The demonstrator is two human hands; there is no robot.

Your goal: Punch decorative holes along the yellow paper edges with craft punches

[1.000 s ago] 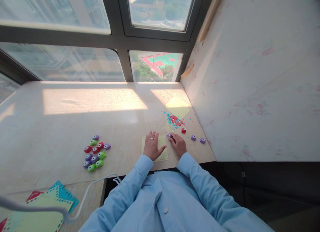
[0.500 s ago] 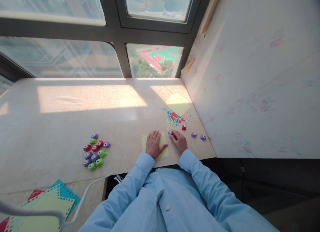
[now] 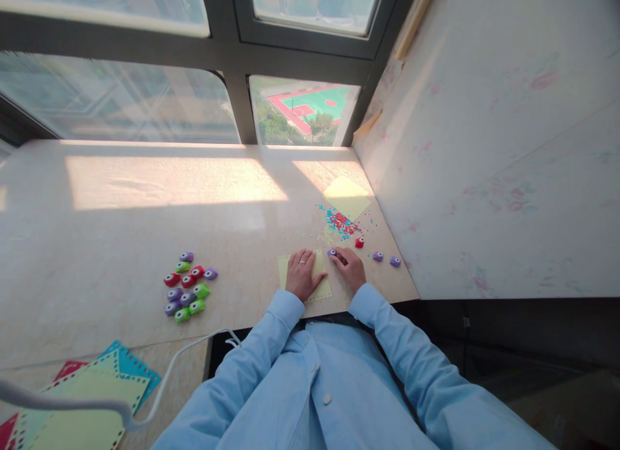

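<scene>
My left hand [image 3: 301, 274] lies flat with fingers spread on a pale yellow sheet of paper [image 3: 320, 290], which has small holes punched along its edges. Just right of the sheet, my right hand [image 3: 351, 269] is closed around a purple craft hole punch [image 3: 332, 252]. Its end shows past my fingertips. Further right on the table sit a red hole punch [image 3: 359, 242] and two purple hole punches [image 3: 378, 256]. Beyond my hands lies a heap of red and blue paper bits [image 3: 343, 224], with pale yellow bits [image 3: 329, 235] beside it.
A yellow sheet [image 3: 347, 197] lies behind the paper bits. Several purple, green and red punches [image 3: 188, 281] are grouped on the left. Punched coloured sheets [image 3: 97, 398] are stacked at the lower left, crossed by a white cable [image 3: 167, 372]. A papered wall [image 3: 484, 146] bounds the right side.
The view has shifted slightly, so the whole scene sits a little higher. My left hand stays flat on the sheet, and my right hand still grips the purple punch.
</scene>
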